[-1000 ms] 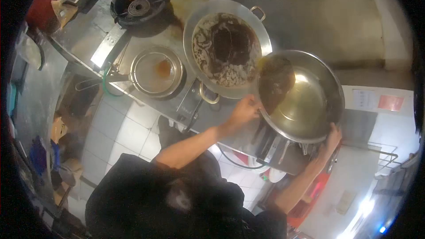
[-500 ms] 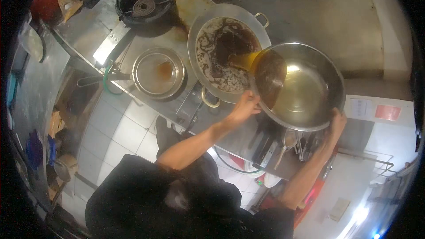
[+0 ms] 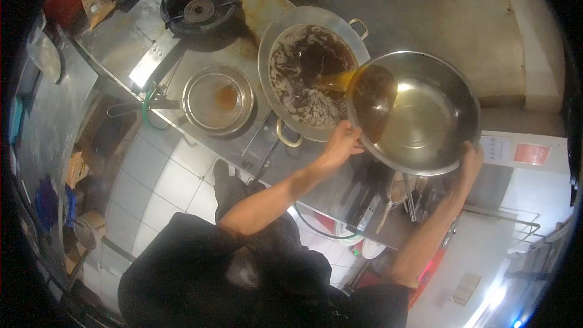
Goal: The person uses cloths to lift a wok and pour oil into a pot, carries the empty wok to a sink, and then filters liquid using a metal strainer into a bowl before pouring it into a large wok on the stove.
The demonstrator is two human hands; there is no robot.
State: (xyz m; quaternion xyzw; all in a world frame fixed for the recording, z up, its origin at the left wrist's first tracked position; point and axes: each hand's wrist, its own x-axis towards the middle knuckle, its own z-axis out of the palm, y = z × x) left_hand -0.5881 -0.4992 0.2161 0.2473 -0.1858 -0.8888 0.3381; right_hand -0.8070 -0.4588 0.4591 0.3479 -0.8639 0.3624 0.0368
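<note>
A large steel bowl (image 3: 449, 94) is tilted to the left between my hands. Yellow-brown liquid (image 3: 340, 81) streams over its lip into a wide wok (image 3: 267, 82) with two loop handles, where dark, foamy liquid (image 3: 316, 54) swirls. My left hand (image 3: 344, 144) is closed on the bowl's near-left rim. On the bowl's right side, my right hand (image 3: 469, 164) grips the rim, its fingers partly hidden. Some brownish liquid still lies in the bowl's left part.
Left of the wok, a round strainer (image 3: 218, 100) with a long handle rests over a pan. Behind it stands a black gas burner (image 3: 198, 9). A green hose (image 3: 146, 109) hangs at the counter's edge. Ladle-like utensils (image 3: 398, 191) lie below the bowl.
The bowl has shifted slightly right and away from me, tipping a bit more, with both hands on it. The stream has thinned and the foam in the wok has swirled.
</note>
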